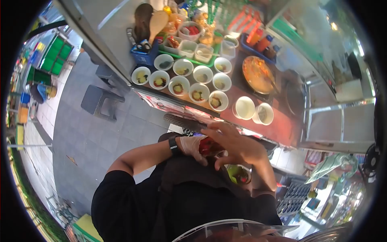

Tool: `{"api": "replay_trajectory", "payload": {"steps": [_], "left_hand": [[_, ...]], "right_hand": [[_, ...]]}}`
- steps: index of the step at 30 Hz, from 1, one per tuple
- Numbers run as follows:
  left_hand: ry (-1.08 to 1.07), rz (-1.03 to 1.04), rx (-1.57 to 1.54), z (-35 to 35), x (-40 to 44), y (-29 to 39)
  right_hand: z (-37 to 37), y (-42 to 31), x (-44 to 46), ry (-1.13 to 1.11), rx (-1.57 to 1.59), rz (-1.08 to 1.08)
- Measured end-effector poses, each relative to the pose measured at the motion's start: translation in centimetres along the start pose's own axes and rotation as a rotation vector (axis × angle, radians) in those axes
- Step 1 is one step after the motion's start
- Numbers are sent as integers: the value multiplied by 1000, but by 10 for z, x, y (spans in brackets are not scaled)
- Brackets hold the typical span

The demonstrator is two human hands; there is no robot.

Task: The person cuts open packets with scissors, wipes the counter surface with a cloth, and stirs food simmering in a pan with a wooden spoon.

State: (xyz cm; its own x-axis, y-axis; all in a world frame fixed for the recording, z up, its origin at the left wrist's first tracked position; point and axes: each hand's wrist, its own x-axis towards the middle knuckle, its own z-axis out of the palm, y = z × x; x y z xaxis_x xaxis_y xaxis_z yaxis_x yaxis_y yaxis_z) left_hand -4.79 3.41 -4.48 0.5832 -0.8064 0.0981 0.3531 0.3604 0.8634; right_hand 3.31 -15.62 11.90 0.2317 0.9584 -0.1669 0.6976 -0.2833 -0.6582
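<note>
Your wide lens bows the scene and leaves black around the edges. Strong light bleaches the pavement (39, 157) on the left, while your black shirt (117, 205) swallows detail. Pale haze veils the upper right, where a small warm glare spot shows. Your right hand (242, 148) looks slightly soft; the white cups (244, 108) read clearer under even light.

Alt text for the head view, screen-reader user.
A transparent-gloved left hand grips a partly hidden red object by the torso, the bare right hand curved close beside it. Ahead, a reddish counter carries rows of round white cups, most holding food, and a round pan of orange-red food.
</note>
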Motion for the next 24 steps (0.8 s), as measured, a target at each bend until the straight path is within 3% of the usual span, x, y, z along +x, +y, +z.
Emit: {"api": "replay_trajectory", "payload": {"steps": [2, 6, 8, 9, 11, 13, 15, 16, 17, 20, 22, 24], "left_hand": [[18, 122, -196, -1, -10, -15], [78, 154, -209, 10, -29, -12], [112, 170, -209, 20, -38, -8], [122, 196, -225, 23, -43, -9], [171, 225, -242, 32, -53, -1], [214, 243, -252, 41, -66, -1], [231, 238, -280, 47, -70, -10], [333, 277, -382, 50, -70, -19], [444, 314, -486, 53, -71, -27], [679, 269, -573, 56, -62, -29], [593, 255, -617, 51, -59, -30], [582, 217, -620, 49, -58, -29]], "right_hand": [[-21, 17, 37, 38, 48, -95], [-47, 27, 173, 260, 57, -199], [-34, 55, 262, 436, 53, -375], [-31, 62, 302, 431, -32, -320], [-13, 87, 374, 661, -217, -409], [-5, 83, 402, 695, -352, -192], [-1, 81, 418, 792, -464, -168], [7, 94, 441, 849, -494, -181], [7, 86, 445, 775, -535, -60], [-5, 66, 430, 748, -547, -48], [-9, 58, 431, 672, -498, 4], [-14, 47, 431, 759, -416, 54]]}}
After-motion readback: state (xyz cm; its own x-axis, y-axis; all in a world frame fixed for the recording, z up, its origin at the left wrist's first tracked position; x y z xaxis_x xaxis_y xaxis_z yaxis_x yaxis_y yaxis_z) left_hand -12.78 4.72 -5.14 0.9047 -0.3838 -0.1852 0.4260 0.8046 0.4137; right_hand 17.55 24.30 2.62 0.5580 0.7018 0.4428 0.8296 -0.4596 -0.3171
